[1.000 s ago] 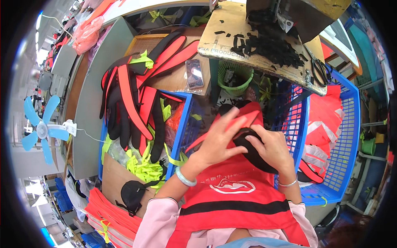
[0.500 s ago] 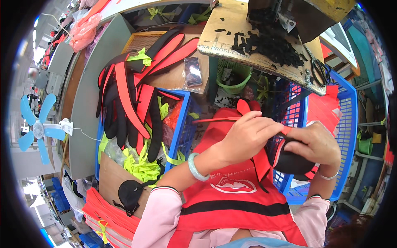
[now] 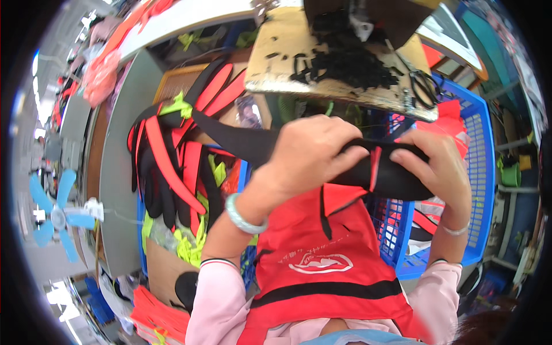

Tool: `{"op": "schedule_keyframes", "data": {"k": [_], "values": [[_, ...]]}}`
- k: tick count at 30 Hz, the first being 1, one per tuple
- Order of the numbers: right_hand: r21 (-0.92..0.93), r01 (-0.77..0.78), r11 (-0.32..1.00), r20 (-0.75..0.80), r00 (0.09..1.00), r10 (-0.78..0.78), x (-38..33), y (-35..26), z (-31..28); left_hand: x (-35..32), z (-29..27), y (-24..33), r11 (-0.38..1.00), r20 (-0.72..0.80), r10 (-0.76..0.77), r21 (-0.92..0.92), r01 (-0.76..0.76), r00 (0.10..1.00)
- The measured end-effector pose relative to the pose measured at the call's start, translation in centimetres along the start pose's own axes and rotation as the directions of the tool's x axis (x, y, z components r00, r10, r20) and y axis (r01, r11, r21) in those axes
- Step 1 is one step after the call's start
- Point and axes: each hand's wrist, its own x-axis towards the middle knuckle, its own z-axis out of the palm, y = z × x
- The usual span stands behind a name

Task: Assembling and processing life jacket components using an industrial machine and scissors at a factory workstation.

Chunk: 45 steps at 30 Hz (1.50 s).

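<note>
A light blue plastic fan (image 3: pixel 58 218) is far left. Next comes a pile of long, curved, black and red cloth strips (image 3: pixel 164 158). The grip of the left hand (image 3: pixel 316 150) is pinched closed on a long, soft, black cloth piece with red parts (image 3: pixel 244 139). This piece is up over the red cloth apron (image 3: pixel 322 238). The right hand (image 3: pixel 440 164) pinches it too, near a blue plastic basket with holes (image 3: pixel 482 161).

Red apron (image 3: pixel 363 238) — white oval emblem (image 3: pixel 319 264), small white lettering (image 3: pixel 316 249) above it — too blurred to read
</note>
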Motion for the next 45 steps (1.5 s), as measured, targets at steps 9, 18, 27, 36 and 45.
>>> {"op": "schedule_keyframes", "data": {"k": [9,18,27,36,45], "values": [[0.071,-0.018,0.997,-0.006,1.000,0.019,7.1,5.3,-1.6,8.5,-1.8,-5.2,0.980,0.327,-0.176,-0.032,0.197,0.929],[0.227,-0.126,0.966,0.089,0.990,0.109,12.5,9.8,-0.8,11.7,-0.2,-10.6,0.887,0.427,-0.332,-0.162,0.433,0.841],[0.236,-0.178,0.955,0.127,0.980,0.151,14.7,10.8,-1.2,12.9,0.7,-13.4,0.849,0.423,-0.366,-0.212,0.483,0.829],[0.349,-0.129,0.928,0.055,0.992,0.117,15.4,11.7,-1.5,13.9,0.5,-13.3,0.825,0.398,-0.374,-0.270,0.497,0.838],[0.281,-0.147,0.949,0.097,0.988,0.124,11.0,12.0,-2.8,11.3,-5.0,-10.3,0.831,0.384,-0.471,-0.108,0.545,0.794]]}}
